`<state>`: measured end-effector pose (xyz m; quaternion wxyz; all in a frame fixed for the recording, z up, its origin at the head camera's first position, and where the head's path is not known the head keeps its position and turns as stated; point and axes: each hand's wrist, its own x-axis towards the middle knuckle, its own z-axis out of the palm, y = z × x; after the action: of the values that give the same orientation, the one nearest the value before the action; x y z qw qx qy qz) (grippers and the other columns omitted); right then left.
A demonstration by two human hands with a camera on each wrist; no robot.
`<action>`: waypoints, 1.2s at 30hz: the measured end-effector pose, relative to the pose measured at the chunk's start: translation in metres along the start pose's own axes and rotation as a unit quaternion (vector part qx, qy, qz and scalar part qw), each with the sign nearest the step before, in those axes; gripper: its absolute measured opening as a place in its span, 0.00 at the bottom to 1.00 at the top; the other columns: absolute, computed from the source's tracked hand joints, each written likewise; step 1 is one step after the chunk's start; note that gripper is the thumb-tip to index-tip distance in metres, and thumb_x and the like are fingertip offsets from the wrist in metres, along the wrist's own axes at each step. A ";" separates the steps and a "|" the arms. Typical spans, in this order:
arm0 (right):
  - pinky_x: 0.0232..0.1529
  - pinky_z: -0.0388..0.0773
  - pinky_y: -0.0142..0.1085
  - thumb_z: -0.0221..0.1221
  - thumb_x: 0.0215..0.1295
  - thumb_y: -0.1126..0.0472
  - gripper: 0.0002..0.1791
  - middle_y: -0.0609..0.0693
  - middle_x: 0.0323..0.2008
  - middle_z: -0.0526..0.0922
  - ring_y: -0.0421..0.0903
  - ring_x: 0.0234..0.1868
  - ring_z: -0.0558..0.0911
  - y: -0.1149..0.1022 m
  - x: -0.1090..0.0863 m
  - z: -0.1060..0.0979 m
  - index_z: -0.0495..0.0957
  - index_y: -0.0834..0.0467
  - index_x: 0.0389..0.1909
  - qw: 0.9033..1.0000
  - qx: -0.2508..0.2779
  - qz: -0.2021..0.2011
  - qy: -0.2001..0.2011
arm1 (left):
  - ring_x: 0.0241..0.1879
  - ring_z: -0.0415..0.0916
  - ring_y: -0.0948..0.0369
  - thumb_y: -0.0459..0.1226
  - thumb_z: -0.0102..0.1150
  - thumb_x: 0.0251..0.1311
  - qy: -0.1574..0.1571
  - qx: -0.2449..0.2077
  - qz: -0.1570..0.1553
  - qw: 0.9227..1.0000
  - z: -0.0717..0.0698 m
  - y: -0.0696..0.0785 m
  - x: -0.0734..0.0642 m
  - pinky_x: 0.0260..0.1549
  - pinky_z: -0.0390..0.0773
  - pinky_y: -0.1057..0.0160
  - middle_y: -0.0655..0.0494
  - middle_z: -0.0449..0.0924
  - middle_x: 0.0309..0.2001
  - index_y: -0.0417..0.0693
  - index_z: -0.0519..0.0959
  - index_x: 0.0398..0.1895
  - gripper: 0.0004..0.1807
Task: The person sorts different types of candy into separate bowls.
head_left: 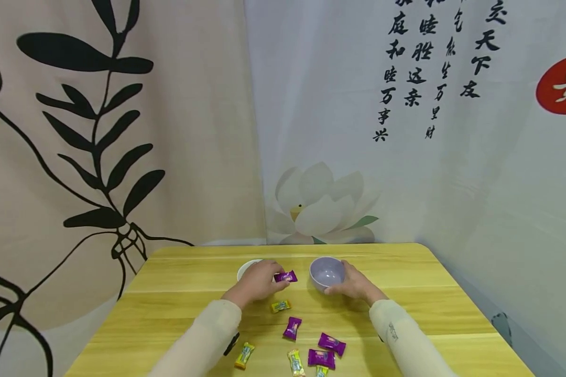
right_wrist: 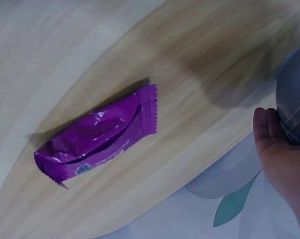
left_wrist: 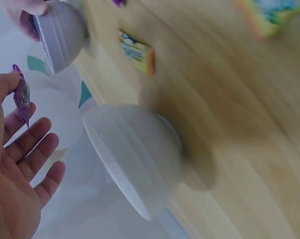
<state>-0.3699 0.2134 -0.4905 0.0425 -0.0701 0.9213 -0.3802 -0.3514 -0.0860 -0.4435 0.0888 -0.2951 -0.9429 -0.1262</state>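
My left hand (head_left: 258,283) pinches a purple wrapped candy (head_left: 289,276) between thumb and forefinger; the other fingers spread loosely in the left wrist view. This hand is over the right side of a white bowl (left_wrist: 135,154), hiding most of it in the head view. To the right, my right hand (head_left: 357,285) grips a lavender bowl (head_left: 327,271) by its right side, thumb toward the front and fingers around the far side. Seen from the right wrist, the fingers lie against the bowl's outer wall. The inside of the lavender bowl shows no candy.
Between my forearms, several purple candies (head_left: 331,343) and yellow candies (head_left: 280,306) lie scattered on the wooden table (head_left: 420,314). One purple candy (right_wrist: 97,137) shows large in the right wrist view. A printed cloth (head_left: 207,131) hangs behind the table's far edge.
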 end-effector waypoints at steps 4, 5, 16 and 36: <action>0.65 0.62 0.61 0.78 0.44 0.46 0.67 0.70 0.68 0.62 0.68 0.66 0.66 -0.002 0.000 0.000 0.48 0.71 0.74 1.000 0.003 0.008 -0.001 | 0.39 0.77 0.59 0.52 0.64 0.63 -0.010 -0.003 -0.010 1.000 0.002 0.008 0.019 0.45 0.77 0.55 0.57 0.81 0.38 0.46 0.84 0.46 0.20; 0.65 0.62 0.60 0.78 0.44 0.46 0.67 0.70 0.68 0.62 0.68 0.66 0.66 -0.002 0.000 0.000 0.48 0.70 0.75 1.000 0.004 0.009 -0.001 | 0.38 0.77 0.60 0.52 0.64 0.63 -0.012 -0.002 -0.015 1.000 0.003 0.009 0.024 0.44 0.77 0.55 0.58 0.81 0.38 0.46 0.84 0.46 0.20; 0.62 0.67 0.58 0.79 0.42 0.48 0.62 0.66 0.62 0.71 0.64 0.60 0.73 -0.001 0.000 0.001 0.55 0.70 0.72 1.000 0.009 -0.022 0.001 | 0.31 0.74 0.63 0.51 0.65 0.61 -0.012 0.007 -0.023 1.000 0.018 0.031 0.066 0.36 0.77 0.60 0.60 0.80 0.31 0.48 0.86 0.38 0.17; 0.58 0.72 0.55 0.78 0.46 0.47 0.61 0.63 0.61 0.71 0.59 0.57 0.75 0.001 0.001 -0.002 0.54 0.70 0.72 1.000 0.003 -0.027 -0.005 | 0.53 0.76 0.52 0.57 0.60 0.64 -0.042 0.081 -0.055 0.994 0.035 0.070 0.090 0.52 0.75 0.47 0.52 0.80 0.51 0.52 0.78 0.61 0.28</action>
<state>-0.3715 0.2153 -0.4896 0.0369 -0.0966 0.9177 -0.3835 -0.3869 0.0274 -0.4422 0.0653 -0.2397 -0.9678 -0.0410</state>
